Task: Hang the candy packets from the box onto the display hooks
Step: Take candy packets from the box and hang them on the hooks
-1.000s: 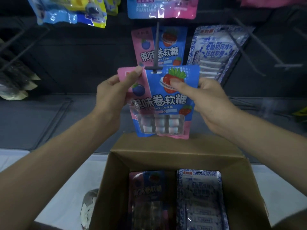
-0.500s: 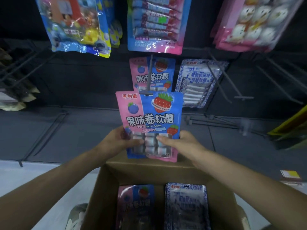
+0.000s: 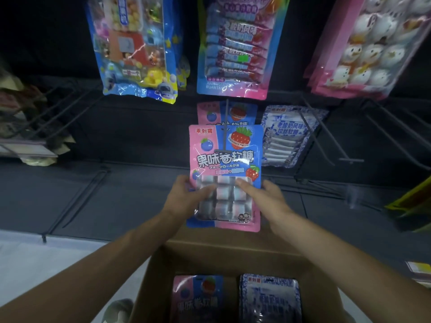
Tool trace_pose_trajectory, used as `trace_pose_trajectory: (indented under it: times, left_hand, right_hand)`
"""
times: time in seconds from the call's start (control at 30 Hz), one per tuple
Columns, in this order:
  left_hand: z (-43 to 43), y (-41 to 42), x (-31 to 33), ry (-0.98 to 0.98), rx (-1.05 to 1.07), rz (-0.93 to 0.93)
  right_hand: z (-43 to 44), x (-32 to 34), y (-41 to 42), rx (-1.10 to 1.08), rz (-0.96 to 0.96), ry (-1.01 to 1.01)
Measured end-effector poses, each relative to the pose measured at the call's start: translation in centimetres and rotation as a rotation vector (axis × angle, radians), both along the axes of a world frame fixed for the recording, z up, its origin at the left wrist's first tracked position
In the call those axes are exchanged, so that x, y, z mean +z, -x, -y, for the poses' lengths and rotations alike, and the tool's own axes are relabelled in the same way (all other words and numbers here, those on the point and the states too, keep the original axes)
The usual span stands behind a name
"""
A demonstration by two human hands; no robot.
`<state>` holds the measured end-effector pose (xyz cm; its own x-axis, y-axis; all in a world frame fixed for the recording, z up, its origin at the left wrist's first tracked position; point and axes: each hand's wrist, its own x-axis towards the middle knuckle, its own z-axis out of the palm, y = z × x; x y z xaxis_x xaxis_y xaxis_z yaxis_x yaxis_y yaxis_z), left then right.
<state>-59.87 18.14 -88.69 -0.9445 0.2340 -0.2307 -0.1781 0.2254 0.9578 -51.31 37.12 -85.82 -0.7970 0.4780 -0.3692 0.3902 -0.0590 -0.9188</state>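
Pink-and-blue glossy plastic candy packet [image 3: 224,159] seen threaded on dark metal display hook [image 3: 224,136], hook's crossbar lying across packet front. Matching packet [image 3: 238,113] hung behind on same hook. Lower part pinched by left hand [image 3: 186,197] and right hand [image 3: 268,199], thumbs on clear window, fingers tucked behind edges; release not yet made. Blue-and-white packets [image 3: 286,136] hung on neighbouring hook. Brown cardboard box [image 3: 233,255] not emptied: boxed pink-and-blue packet [image 3: 198,297] and boxed blue-and-white packet [image 3: 270,299] visible. Task judged partly done.
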Motion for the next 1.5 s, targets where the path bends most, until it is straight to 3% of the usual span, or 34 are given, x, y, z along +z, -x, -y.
trace_pose_trajectory:
  times: [0.33,0.6,1.1,1.4,1.5]
  left_hand:
    - [-3.3,2.7,0.7,0.004,0.188,-0.177]
    - [-3.8,5.8,0.5,0.01,0.115,-0.129]
    - [-4.7,8.5,-1.1,-0.041,0.136,-0.018]
    - [-7.6,10.1,-0.7,0.109,0.133,-0.178]
    - [-8.8,10.8,-1.5,0.102,0.072,-0.224]
  right_hand:
    - [-0.9,0.6,4.2,-0.114,-0.073,-0.2]
    - [-2.4,-0.1,6.6,-0.078,-0.06,-0.369]
    - [-3.6,-3.4,9.1,0.014,0.049,-0.307]
    - [-2.7,-2.4,12.7,-0.039,-0.12,-0.55]
    - [-2.2,-3.3,13.8,-0.05,-0.156,-0.54]
